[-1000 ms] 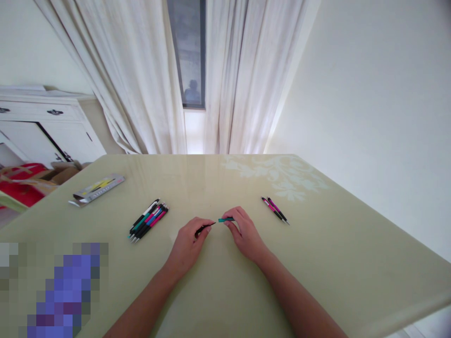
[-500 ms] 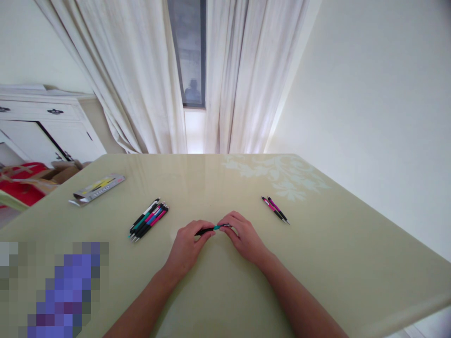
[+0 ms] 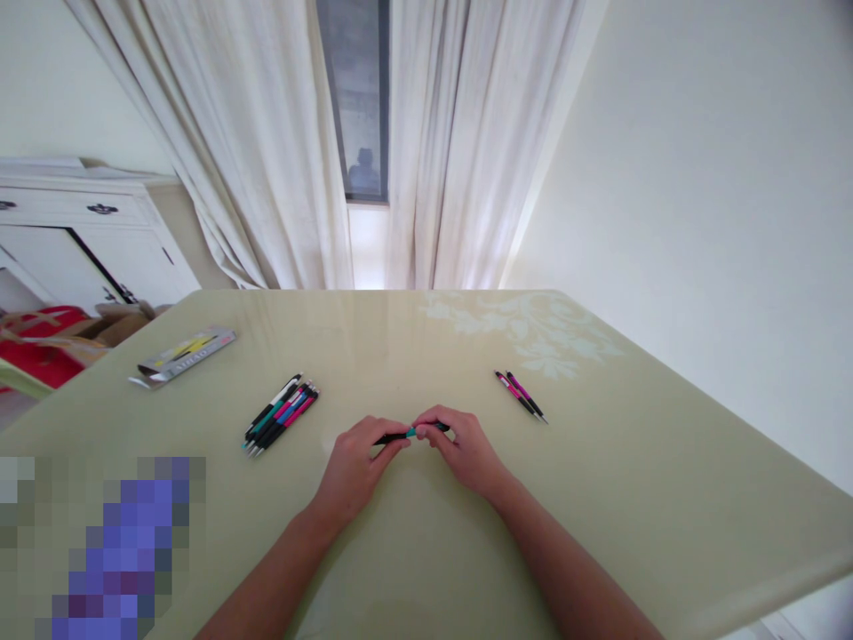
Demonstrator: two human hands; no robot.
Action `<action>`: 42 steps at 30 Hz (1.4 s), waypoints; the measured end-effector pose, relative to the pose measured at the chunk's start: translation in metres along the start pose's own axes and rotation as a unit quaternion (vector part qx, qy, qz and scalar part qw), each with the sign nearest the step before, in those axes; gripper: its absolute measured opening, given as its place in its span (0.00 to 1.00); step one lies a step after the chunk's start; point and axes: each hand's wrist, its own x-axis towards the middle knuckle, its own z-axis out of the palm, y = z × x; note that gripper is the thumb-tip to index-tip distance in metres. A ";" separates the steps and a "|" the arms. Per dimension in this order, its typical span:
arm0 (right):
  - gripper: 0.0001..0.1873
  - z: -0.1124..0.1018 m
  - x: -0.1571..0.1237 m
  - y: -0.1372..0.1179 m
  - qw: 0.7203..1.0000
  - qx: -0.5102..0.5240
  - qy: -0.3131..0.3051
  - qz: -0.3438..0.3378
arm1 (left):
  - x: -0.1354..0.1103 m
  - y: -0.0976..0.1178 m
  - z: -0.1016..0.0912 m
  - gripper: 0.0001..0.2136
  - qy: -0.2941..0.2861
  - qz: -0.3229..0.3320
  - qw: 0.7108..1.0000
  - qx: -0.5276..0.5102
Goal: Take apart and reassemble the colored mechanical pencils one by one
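Between my two hands, low over the middle of the table, lies a teal and black pen held roughly level. My left hand pinches its black grip end. The fingers of my right hand close round the other end and cover part of the teal barrel. To the left of my left hand rests a bunch of several pens in white, teal, blue and pink with black grips. Two pens, one pink and one purple, lie side by side beyond my right hand.
An opened grey and yellow pen box lies at the table's far left. The pale green table ends at a wall on the right and curtains behind. A white cabinet and a red bag stand left. A blurred patch covers the near left corner.
The fingers of my right hand have shifted slightly on the pen, and its end shows darker beside them. Both hands stay in nearly the same place; the other pens have not moved.
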 end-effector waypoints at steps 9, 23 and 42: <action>0.02 -0.001 0.000 0.000 0.999 0.035 0.012 -0.020 | -0.001 0.001 0.001 0.04 -0.001 -0.004 1.000 -0.012; 0.08 0.000 0.000 -0.006 0.997 0.040 -0.006 0.073 | 0.002 0.006 -0.004 0.14 0.000 -0.089 0.995 -0.041; 0.12 -0.009 0.001 -0.001 0.997 -0.005 0.025 0.073 | 0.009 -0.006 -0.010 0.09 0.015 -0.120 0.987 -0.106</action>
